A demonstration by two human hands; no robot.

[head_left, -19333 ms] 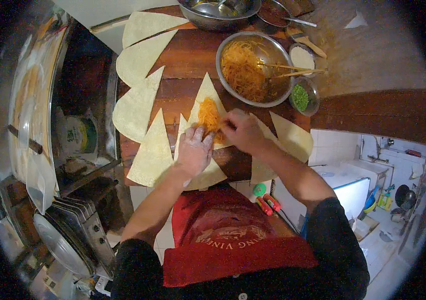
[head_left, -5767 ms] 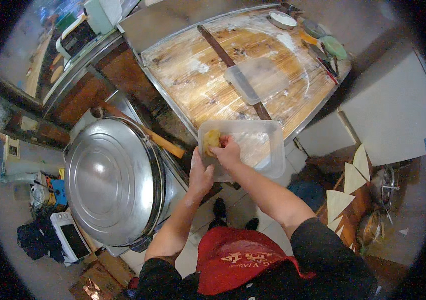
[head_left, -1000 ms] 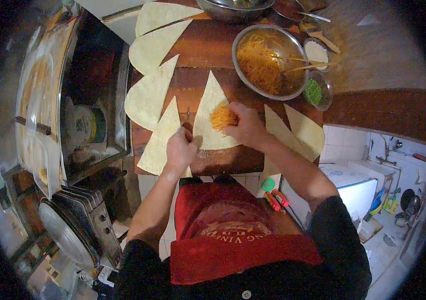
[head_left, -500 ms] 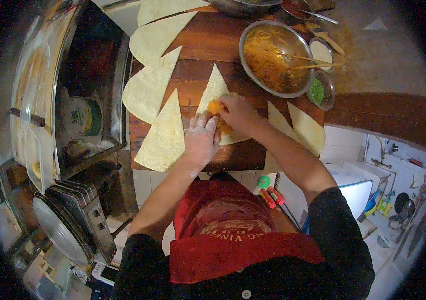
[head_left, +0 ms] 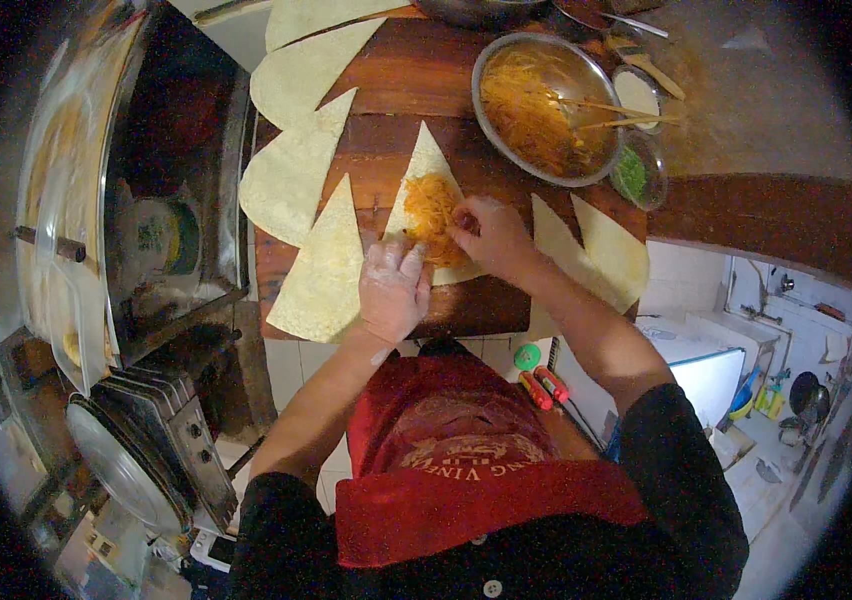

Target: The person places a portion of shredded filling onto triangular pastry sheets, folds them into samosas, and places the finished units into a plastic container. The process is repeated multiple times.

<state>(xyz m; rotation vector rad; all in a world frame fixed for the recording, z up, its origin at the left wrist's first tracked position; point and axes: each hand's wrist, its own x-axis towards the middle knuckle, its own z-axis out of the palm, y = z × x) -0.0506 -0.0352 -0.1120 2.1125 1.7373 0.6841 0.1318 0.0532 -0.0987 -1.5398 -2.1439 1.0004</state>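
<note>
Lying at far left, floured board [head_left: 58, 150]: a dark rod [head_left: 66, 247] lies across it, and a clear plastic tub [head_left: 94, 315] is at its lower end, something yellowish inside.
Metal lid [head_left: 121, 465]: round and grey, below the tub, just beside a dark grey appliance [head_left: 196, 430] with knobs.
Pale dough pieces [head_left: 296, 165]: several, rounded at their left ends, ranged down the left of the brown wooden surface [head_left: 411, 92].
Left dough triangle [head_left: 321, 270]: flat, its point away from the person, near the left hand.
Left hand [head_left: 394, 290]: palm down, whitened, fingers stretched out and slightly apart, fingertips touching the lower left of the orange shreds.
Middle dough triangle [head_left: 424, 150]: flat on the surface, tip pointing away, partly covered by both hands.
Orange shreds [head_left: 429, 205]: a spread heap on the middle dough triangle, between the hands.
Right hand [head_left: 494, 240]: fingers curled, tips drawn in at the heap's right edge; cannot tell whether they are closed on any strands.
Metal bowl [head_left: 558, 182]: more orange shreds inside, chopsticks [head_left: 631, 123] across its right rim.
Right dough pieces [head_left: 610, 250]: two, beyond the right hand, one partly behind the forearm.
White powder [head_left: 636, 95]: in a small dish, a wooden-handled brush [head_left: 660, 76] just beside it.
Green bits [head_left: 630, 174]: in a small clear bowl, nearer the person.
</note>
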